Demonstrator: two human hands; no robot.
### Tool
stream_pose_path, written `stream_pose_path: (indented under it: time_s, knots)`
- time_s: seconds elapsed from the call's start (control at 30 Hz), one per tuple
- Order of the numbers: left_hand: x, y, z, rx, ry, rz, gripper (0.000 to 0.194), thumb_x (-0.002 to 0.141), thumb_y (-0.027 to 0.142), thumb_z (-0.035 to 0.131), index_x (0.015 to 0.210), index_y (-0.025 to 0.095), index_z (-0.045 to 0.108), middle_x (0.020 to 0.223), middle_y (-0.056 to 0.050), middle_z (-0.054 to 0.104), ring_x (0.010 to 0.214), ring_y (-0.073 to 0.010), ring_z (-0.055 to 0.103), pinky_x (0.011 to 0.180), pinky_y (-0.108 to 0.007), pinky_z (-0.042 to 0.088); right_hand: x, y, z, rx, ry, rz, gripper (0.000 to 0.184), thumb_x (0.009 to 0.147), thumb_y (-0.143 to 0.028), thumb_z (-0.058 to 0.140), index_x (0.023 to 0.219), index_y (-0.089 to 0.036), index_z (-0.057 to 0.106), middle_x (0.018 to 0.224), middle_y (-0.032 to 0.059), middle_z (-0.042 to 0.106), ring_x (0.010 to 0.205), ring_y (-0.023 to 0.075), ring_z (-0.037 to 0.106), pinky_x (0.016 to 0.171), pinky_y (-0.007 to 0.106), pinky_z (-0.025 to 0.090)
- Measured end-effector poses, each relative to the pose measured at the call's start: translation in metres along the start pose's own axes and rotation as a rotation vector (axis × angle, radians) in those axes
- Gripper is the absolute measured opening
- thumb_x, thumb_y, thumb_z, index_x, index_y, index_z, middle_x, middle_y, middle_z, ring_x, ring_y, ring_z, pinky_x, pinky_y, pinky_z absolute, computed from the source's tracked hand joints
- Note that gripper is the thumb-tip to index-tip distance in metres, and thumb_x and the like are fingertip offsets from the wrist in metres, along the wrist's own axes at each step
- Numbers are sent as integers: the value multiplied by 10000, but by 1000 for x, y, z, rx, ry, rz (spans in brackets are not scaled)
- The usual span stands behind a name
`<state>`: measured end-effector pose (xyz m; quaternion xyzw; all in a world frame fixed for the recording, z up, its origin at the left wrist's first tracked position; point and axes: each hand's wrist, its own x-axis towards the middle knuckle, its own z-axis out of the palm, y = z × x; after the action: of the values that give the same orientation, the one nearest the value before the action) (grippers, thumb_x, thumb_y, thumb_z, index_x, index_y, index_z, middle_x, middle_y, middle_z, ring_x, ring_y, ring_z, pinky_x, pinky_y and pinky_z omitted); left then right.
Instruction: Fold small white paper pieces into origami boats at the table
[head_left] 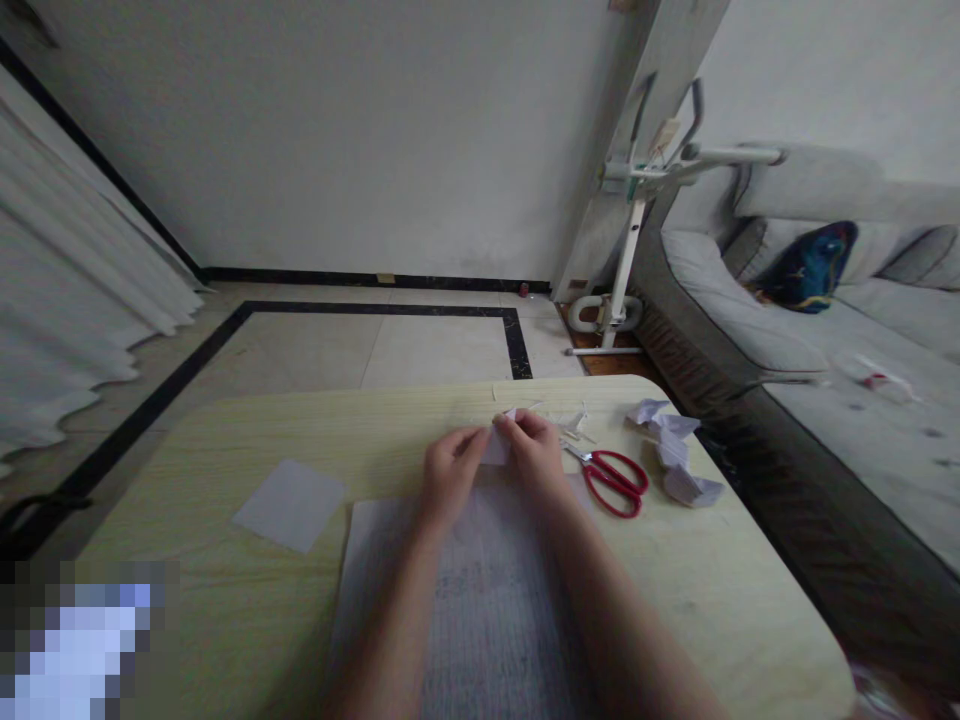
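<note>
Between my two hands is a small piece of white paper [495,450], partly covered by my fingers. My left hand [452,462] pinches its left side, and my right hand [534,448] grips its upper right part. Under my forearms lies a larger sheet with dense rows of marks [487,590]. Just right of my right hand are scissors with red handles [616,482], their blades pointing toward that hand. Thin white paper scraps [576,422] lie beyond the scissors. A flat square of white paper [291,505] rests to the left.
Several folded white paper pieces [675,455] sit along the right side of the pale wooden table [187,620]. Past its right edge stands a grey sofa [862,400]. White exercise equipment [626,250] is behind the table, and a white curtain [67,270] hangs at left.
</note>
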<state>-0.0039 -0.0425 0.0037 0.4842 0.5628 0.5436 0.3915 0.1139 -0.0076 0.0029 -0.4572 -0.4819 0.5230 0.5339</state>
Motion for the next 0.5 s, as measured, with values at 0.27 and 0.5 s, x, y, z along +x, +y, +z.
stream_pose_path:
  time_s: [0.27, 0.5]
  knots:
    - [0, 3, 1, -66, 55, -33, 216, 756, 327, 620, 783, 132, 707, 752, -32, 705, 724, -173, 622, 669, -237, 467, 0, -1, 2, 50, 21, 4, 229, 711, -348, 656, 591, -170, 576, 542, -43, 493, 524, 100, 415, 513, 220, 316]
    - [0, 1, -1, -15, 37, -11, 251, 796, 345, 583, 799, 130, 713, 759, -35, 699, 739, -178, 616, 669, -235, 459, 0, 0, 0, 7, -51, 7, 173, 718, -316, 648, 648, -160, 619, 587, -28, 551, 561, 118, 474, 546, 228, 354]
